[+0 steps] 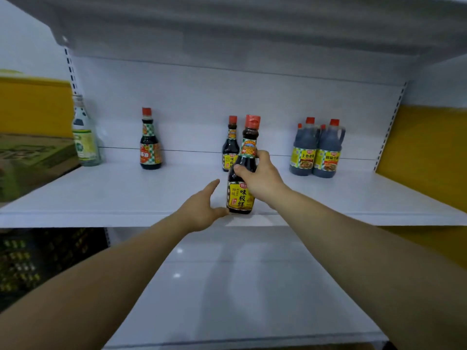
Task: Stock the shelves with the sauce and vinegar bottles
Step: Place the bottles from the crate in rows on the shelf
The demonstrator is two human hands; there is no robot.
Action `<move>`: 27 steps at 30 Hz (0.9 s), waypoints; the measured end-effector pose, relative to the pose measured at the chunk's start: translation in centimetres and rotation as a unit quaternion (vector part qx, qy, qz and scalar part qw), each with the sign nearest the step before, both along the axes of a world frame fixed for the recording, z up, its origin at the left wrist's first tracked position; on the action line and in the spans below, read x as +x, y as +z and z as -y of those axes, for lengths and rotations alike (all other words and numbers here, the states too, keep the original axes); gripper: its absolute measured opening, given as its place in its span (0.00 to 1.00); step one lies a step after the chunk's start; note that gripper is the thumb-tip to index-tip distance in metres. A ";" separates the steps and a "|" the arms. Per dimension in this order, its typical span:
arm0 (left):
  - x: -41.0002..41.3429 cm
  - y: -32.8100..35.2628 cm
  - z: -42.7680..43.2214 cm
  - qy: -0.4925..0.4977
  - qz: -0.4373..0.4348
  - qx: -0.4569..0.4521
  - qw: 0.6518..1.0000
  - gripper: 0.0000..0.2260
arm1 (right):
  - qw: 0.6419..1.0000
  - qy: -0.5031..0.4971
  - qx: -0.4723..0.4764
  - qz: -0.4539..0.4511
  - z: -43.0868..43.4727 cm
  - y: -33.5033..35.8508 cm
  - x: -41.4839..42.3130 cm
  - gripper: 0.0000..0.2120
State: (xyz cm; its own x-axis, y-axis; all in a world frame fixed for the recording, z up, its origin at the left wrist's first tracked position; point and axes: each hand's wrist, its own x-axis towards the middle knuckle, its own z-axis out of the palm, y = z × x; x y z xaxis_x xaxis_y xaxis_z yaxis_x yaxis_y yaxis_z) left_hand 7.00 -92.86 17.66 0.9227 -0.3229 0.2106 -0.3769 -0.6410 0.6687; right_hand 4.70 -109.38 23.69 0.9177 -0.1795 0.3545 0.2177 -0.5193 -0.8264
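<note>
One dark sauce bottle (242, 173) stands upright at the front edge of the white middle shelf (113, 195), long axis vertical, red cap up, yellow label facing the camera. Right hand (260, 178) wraps its shoulder from the right, thumb across the front glass, fingers curled behind the neck; arm reaches in from lower right, nearly straight. Left hand (202, 210) is spread flat and holds nothing, fingers pointing forward over the shelf, thumb tip touching or just beside the bottle's base on its left; arm extends from lower left.

Directly behind the held bottle stands a matching small bottle (230, 145), partly hidden by it. Farther left, well apart, a checker-label sauce bottle (150, 141) near the back wall. At far left a clear vinegar bottle (84, 132) by the shelf upright. To the right, a cluster of handled jugs (317, 150) with yellow labels, touching each other. Cardboard box (32, 157) left of the shelving. Lower shelf (227, 286) below the arms.
</note>
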 end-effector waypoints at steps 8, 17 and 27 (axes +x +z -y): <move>5.8 -2.2 -3.0 0.063 0.004 0.308 0.949 0.34 | 0.999 0.030 0.028 -0.016 0.1 -2.2 5.8 0.23; 9.4 -2.2 -2.0 0.072 -0.044 0.365 0.927 0.38 | 0.996 0.003 -0.073 0.051 -1.5 -4.1 10.7 0.34; 9.8 -3.0 -2.4 0.067 -0.028 0.349 0.934 0.39 | 0.983 -0.050 -0.169 0.055 -2.6 -4.3 18.9 0.32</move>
State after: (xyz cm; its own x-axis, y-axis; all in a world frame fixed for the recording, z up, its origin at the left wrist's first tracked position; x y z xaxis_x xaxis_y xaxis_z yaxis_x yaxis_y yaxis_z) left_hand 16.78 -90.46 14.70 0.9679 -0.2443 -0.0582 -0.2390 -0.9672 0.0858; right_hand 23.57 -106.81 19.34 0.8549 -0.1209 0.5046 0.2299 -0.7835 -0.5773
